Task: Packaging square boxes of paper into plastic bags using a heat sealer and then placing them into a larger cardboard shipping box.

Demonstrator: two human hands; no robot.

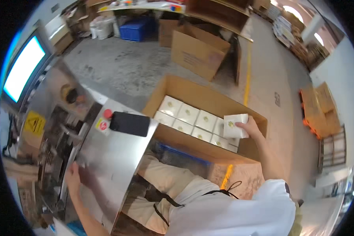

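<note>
two hands busy — right hand (251,128) grips white packet (236,126) over carton (177,139); left hand (72,177) flat on steel machine (106,157).

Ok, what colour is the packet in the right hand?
White, with a small yellowish-green round mark; the packet in the right hand shows best in the head view.

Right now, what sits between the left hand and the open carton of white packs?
In the head view: from the left hand, the steel machine top with a flat black device lying on it, reaching up to the open carton.
</note>
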